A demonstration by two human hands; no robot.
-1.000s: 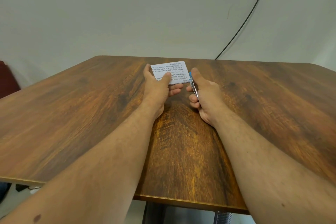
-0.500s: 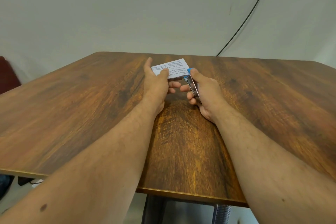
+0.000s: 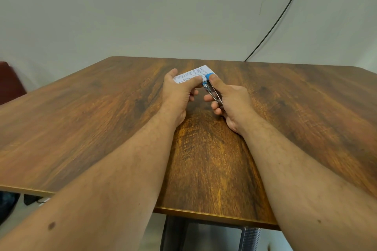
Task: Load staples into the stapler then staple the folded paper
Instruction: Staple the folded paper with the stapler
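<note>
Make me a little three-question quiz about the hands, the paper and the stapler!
1. True or false: the left hand pinches the folded paper.
2. Which hand grips the stapler? A) left B) right C) neither
3. Fill in: the stapler's tip is ____ in colour.

Key:
1. True, thumb on top of the paper.
2. B, the right hand is curled round it.
3. Blue; that tip sits at the paper's right edge, above the wooden table.
</note>
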